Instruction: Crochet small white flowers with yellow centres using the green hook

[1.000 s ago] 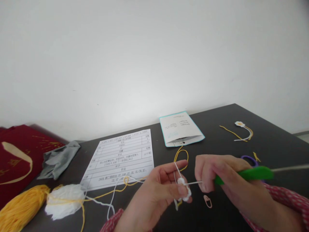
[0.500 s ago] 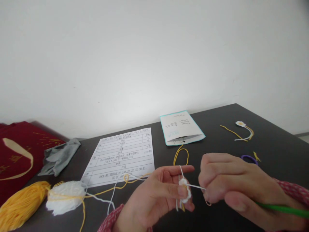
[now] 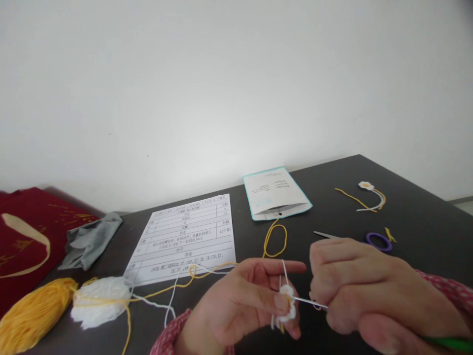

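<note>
At lower right, our right hand [image 3: 369, 291] grips a green-handled, slim metal hook [image 3: 310, 302]; apart from it, lower centre, our left hand [image 3: 240, 301] pinches a small white-and-yellow crocheted flower [image 3: 290, 311] at the hook's tip. Slack in the white yarn strand [image 3: 284, 271] could drop a loop; beyond, lower left, crossed yellow and white yarns [image 3: 176, 288] might snag.

“针数” and “12” mark a paper sheet [image 3: 181, 240] near the desk [image 3: 321, 195]'s back edge; print on a pouch [image 3: 276, 191] is illegible.
</note>
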Motion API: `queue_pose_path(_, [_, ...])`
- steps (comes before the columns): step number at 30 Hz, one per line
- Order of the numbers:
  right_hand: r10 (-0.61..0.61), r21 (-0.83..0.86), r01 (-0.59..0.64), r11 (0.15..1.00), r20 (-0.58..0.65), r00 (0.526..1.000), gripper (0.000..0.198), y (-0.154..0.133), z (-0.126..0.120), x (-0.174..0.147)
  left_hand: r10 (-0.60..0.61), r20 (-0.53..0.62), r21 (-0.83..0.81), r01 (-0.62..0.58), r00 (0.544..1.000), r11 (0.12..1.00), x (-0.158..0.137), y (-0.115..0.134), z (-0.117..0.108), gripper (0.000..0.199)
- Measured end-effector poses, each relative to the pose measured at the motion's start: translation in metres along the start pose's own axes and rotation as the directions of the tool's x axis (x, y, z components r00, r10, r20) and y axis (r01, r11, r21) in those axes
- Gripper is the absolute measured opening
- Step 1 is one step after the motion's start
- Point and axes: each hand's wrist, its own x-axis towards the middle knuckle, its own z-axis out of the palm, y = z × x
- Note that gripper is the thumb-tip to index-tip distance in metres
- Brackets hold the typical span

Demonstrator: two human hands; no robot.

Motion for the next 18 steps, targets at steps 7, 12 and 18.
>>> queue_pose_path(7, [0.333,0.332,-0.232,0.914,-0.292,0.897,0.053,0.011,0.018,-0.003,0.067,-0.092,0.033,-0.064,0.994,0.997,-0.003,0.005,0.004,0.055])
queue_pose_path(12, [0.588,0.571,-0.344,0.746,-0.322,0.742,0.056,0.017,0.028,0.0,0.223,-0.253,0.077,-0.21,0.942,0.975,-0.004,0.005,0.007,0.056])
queue_pose_path(18, [0.655,0.64,-0.357,0.68,-0.313,0.687,0.054,0.02,0.03,0.001,0.275,-0.294,0.121,-0.25,0.915,0.961,-0.003,0.004,0.01,0.06])
